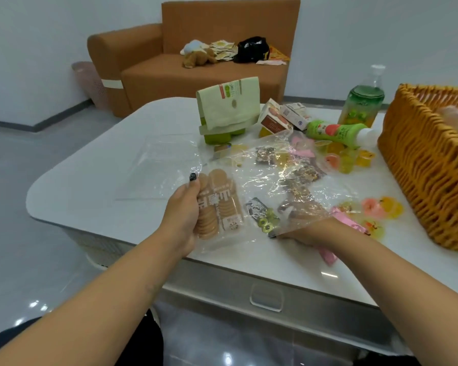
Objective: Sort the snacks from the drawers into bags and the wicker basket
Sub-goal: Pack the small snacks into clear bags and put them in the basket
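My left hand (185,215) grips a clear packet of round biscuits (220,204) just above the near edge of the white table (90,180). My right hand (306,228) reaches inside a crumpled clear plastic bag (275,167), its fingers seen only through the film, so its grip is unclear. Small dark wrapped snacks (302,175) lie under or inside the bag. The wicker basket (428,165) stands at the right and holds something pale. Jelly cups (349,157) lie between bag and basket.
A flat clear bag (159,167) lies left of the crumpled one. At the back stand a green paper pouch (228,107), small boxes (280,117), a lying green bottle (339,132) and an upright drink bottle (362,101). A drawer handle (266,297) is below the table edge. An orange sofa (196,72) stands behind.
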`<state>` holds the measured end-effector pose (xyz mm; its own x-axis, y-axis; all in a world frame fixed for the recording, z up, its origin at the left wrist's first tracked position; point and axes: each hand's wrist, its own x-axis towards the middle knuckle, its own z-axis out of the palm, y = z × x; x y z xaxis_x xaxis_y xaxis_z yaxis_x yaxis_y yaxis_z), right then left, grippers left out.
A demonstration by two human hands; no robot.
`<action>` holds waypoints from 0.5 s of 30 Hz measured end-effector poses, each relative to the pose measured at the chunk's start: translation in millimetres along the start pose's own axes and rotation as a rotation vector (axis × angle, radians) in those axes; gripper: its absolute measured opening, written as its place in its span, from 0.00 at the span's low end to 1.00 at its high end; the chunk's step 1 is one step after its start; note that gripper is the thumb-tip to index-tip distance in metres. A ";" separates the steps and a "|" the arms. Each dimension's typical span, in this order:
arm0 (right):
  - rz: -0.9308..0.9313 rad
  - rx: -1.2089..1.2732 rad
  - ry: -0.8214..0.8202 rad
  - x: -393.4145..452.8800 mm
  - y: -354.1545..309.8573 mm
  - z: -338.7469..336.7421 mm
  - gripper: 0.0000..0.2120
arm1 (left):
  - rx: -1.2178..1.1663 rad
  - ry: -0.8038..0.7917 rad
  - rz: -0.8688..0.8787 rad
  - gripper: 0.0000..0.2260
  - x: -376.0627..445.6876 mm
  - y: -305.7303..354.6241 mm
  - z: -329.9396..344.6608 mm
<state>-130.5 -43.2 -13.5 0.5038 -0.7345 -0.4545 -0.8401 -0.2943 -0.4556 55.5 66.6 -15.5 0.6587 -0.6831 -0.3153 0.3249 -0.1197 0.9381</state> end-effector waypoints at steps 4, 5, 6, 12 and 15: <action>-0.119 0.011 0.037 -0.8 6.5 -2.5 0.17 | -0.015 -0.018 -0.004 0.16 1.5 -5.9 10.5; -0.132 0.054 0.077 -1.7 8.7 -3.9 0.14 | -0.020 -0.022 -0.001 0.16 3.3 -6.5 11.2; -0.133 0.089 0.143 -1.3 12.3 -6.1 0.12 | -0.026 -0.031 0.001 0.16 5.6 -7.0 11.9; -0.071 0.743 0.375 -8.6 33.2 -45.2 0.09 | -0.055 -0.044 -0.021 0.16 16.8 -2.8 12.1; -0.118 1.033 0.454 -18.6 41.3 -60.1 0.06 | -0.080 -0.062 -0.014 0.18 21.7 -2.0 5.8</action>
<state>-186.6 -78.4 22.1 0.2727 -0.9514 -0.1428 -0.1177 0.1144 -0.9864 65.2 47.9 -23.5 0.6114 -0.7251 -0.3168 0.3884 -0.0737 0.9185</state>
